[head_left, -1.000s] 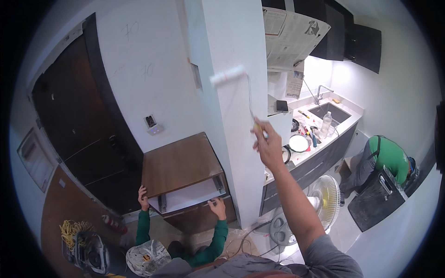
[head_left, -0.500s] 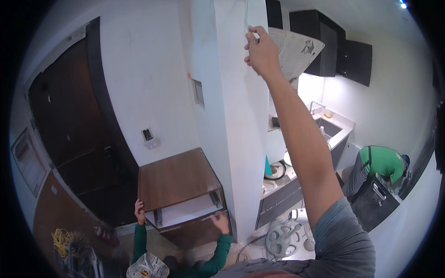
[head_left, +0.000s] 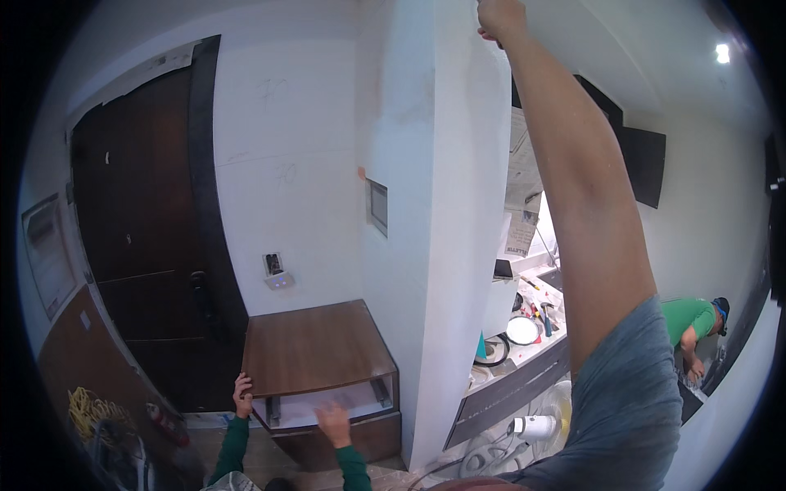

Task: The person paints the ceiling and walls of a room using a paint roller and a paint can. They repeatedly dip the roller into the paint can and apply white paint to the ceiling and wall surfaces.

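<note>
My right arm reaches up across the view, its grey sleeve at the shoulder. At the top edge, my right hand (head_left: 501, 20) is partly cut off. It is up by the right edge of the white wall column (head_left: 467, 188), its fingers curled together. What they hold, if anything, cannot be made out. My left hand is not in view. Below, another person's green-sleeved hands are at a brown wooden cabinet (head_left: 319, 340). One hand (head_left: 243, 394) grips its left edge; the other (head_left: 334, 421), blurred, is at the open front gap.
Right of the column, a counter (head_left: 524, 352) bears tools and a white round container (head_left: 522, 331). A person in green (head_left: 688, 319) bends down at the far right. A dark door (head_left: 147, 221) stands left, with yellow rope (head_left: 94, 416) below it.
My right hand has gone higher, to the picture's top edge. The view has shifted left and upward. The other person's right hand has moved left along the cabinet's front.
</note>
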Demonstrator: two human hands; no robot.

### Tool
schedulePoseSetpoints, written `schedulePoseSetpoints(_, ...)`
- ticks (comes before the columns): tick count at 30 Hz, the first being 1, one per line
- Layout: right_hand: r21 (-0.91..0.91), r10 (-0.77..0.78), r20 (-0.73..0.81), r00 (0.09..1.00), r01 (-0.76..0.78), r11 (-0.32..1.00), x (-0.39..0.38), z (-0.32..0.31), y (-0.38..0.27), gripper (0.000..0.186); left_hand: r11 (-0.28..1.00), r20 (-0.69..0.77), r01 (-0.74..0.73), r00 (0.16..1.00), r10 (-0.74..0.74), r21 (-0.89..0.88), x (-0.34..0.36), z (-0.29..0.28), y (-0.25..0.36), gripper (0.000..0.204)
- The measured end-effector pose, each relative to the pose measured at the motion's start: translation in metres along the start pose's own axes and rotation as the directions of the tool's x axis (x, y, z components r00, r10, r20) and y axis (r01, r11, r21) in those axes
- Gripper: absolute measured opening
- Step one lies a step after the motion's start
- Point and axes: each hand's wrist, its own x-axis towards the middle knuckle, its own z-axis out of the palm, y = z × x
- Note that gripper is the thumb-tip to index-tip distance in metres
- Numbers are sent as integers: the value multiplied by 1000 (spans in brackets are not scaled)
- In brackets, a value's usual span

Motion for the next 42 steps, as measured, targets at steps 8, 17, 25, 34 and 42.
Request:
schedulePoseSetpoints(8,449,104,-76,992,-59,891,-4,33,35,54,615,114,648,724,-680,-450,153,-67,-72,36)
schedulePoseSetpoints(17,837,270,283,920,-375,399,-201,-14,14,40,547,160,692,677,-718,-471,179,-75,-76,32)
schedulePoseSetpoints(25,804,278,498,822,-557,207,-382,-10,12,40,483,218,699,661,-718,-528,192,-91,-65,29)
schedulePoseSetpoints(34,629,266,719,642,-764,144,-560,-41,2,38,453,815,817,509,-276,-357,-107,-180,-4,26)
schedulePoseSetpoints(42,509,238,804,545,-838,199,-702,-53,8,41,645,914,748,-356,196,153,-271,-310,3,24)
